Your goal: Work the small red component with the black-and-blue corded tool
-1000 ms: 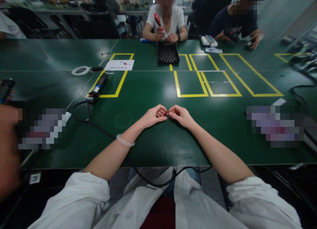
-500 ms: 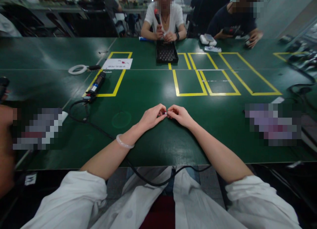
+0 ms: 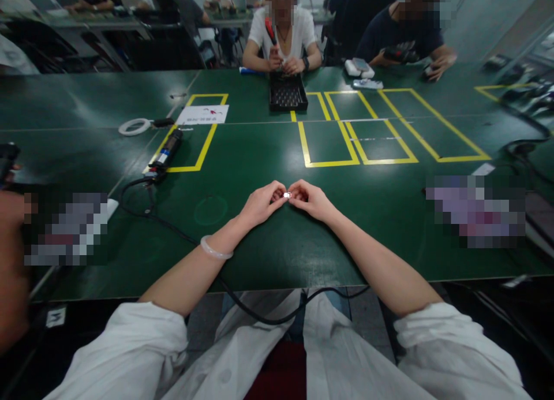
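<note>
White and tiny, a piece of unclear shape is pinched between the nearly closed left hand and right hand; apparently delicate two-handed handling, calling for steadiness.

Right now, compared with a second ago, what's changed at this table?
The small part between the left hand and right hand showed red and dark; now it shows bright white, perhaps turned. Nothing was visibly taken up or let go. Both hands stay together; the black tool on the green table lies where it was.
</note>
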### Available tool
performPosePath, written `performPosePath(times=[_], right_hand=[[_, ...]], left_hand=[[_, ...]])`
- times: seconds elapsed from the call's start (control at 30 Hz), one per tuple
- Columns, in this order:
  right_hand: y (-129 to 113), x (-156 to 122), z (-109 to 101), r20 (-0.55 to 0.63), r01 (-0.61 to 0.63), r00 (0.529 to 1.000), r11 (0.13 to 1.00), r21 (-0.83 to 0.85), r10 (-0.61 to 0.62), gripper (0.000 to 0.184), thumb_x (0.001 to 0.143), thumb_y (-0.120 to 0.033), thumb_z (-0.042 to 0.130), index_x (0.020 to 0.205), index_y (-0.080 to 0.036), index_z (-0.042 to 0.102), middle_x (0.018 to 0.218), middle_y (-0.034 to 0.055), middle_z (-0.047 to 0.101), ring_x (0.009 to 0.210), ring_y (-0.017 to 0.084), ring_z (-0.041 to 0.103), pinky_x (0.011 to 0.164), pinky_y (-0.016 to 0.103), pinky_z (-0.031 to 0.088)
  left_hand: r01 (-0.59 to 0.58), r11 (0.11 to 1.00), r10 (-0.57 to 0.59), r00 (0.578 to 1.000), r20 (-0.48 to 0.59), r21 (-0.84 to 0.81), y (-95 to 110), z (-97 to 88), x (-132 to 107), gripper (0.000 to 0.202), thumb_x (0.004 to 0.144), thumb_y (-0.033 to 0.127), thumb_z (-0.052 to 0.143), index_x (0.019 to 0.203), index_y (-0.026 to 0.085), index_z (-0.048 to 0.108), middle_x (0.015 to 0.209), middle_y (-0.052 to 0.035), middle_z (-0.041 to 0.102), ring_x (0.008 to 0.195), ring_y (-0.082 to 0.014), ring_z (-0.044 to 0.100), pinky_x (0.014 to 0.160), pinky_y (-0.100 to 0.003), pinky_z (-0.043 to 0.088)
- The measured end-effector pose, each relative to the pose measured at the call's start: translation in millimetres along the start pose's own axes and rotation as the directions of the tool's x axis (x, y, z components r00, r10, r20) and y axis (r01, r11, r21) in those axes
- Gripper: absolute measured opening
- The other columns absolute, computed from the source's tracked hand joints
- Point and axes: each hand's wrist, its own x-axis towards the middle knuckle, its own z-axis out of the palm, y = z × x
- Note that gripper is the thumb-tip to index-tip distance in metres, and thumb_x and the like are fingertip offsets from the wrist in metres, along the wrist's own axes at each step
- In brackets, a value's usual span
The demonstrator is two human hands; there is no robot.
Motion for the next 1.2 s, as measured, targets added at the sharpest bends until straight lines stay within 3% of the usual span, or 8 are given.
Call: performPosePath(times=[0.4,0.57,0.77,0.87,1.03,1.13,1.2], right_hand=[[-0.4,-0.2,0.0,-0.008,-0.001,1.000,0.998,-0.064,0.001,0.018,0.086,-0.031,0.064,0.099,-0.019,0.060,0.081,-0.0004,0.065,0.066,0.012,0.055,0.064,0.025,0.045],[-0.7,-0.5,-0.1,-0.007,-0.010,1.000,0.998,-0.058,0.010,0.018,0.086,-0.031,0.064,0.100,-0.019,0.061,0.080,-0.0006,0.063,0.066,0.012,0.055,0.065,0.026,0.046],[-3.3,-1.2,-0.7,0.010,-0.038,0.999,0.998,-0.040,0.039,0.019,0.085,-0.031,0.065,0.099,-0.019,0.060,0.080,-0.0001,0.063,0.067,0.012,0.056,0.066,0.026,0.047],[-3.3,-1.4,-1.1,0.012,-0.039,0.999,0.999,-0.030,0.040,0.019,0.086,-0.032,0.064,0.099,-0.019,0.060,0.081,0.0001,0.063,0.067,0.012,0.056,0.066,0.026,0.047],[-2.3,-1.2,-1.6,0.022,-0.032,0.999,0.999,-0.040,0.033,0.019,0.086,-0.032,0.064,0.100,-0.019,0.060,0.082,0.0006,0.064,0.069,0.012,0.057,0.068,0.027,0.047],[-2.7,-1.2,-1.6,0.023,-0.030,0.999,0.998,-0.048,0.031,0.018,0.086,-0.031,0.064,0.099,-0.019,0.060,0.082,0.0005,0.064,0.069,0.012,0.057,0.067,0.026,0.048],[-3.1,-1.2,-1.3,0.022,-0.029,0.999,0.998,-0.050,0.030,0.018,0.086,-0.031,0.064,0.099,-0.019,0.061,0.081,0.0004,0.064,0.068,0.012,0.057,0.067,0.026,0.047]], left_hand=[[0.007,1.000,-0.007,1.000,0.002,0.015,5.3,-4.8,0.1,0.027,0.098,0.042,0.048,0.105,0.019,0.061,0.098,-0.0048,0.070,0.085,-0.0179,0.064,0.078,-0.029,0.046],[0.041,0.999,-0.041,0.996,-0.084,-0.005,2.0,-15.3,1.2,0.028,0.098,0.040,0.046,0.106,0.018,0.063,0.092,-0.0045,0.070,0.085,-0.0180,0.065,0.080,-0.029,0.047],[0.081,0.992,-0.100,0.971,-0.216,-0.096,-15.3,-27.5,2.9,0.028,0.097,0.039,0.048,0.105,0.017,0.063,0.087,-0.0051,0.069,0.081,-0.0169,0.066,0.078,-0.028,0.049],[0.086,0.994,-0.101,0.959,-0.266,-0.067,-25.1,-35.3,5.7,0.028,0.096,0.038,0.049,0.106,0.016,0.063,0.090,-0.0056,0.069,0.082,-0.0169,0.065,0.078,-0.028,0.049],[0.163,0.974,-0.091,0.920,-0.382,0.160,-58.1,-66.9,13.1,0.028,0.095,0.034,0.050,0.111,0.016,0.062,0.110,-0.0090,0.066,0.099,-0.0202,0.062,0.091,-0.034,0.047],[0.350,0.880,-0.188,0.876,-0.444,0.320,-89.2,-100.1,8.4,0.030,0.090,0.028,0.056,0.117,0.015,0.060,0.121,-0.0130,0.060,0.111,-0.0254,0.057,0.101,-0.040,0.043],[0.511,0.760,-0.272,0.811,-0.518,0.401,-111.2,-127.5,-2.4,0.040,0.087,0.025,0.061,0.125,0.015,0.056,0.135,-0.0156,0.052,0.125,-0.0311,0.048,0.108,-0.047,0.037]])
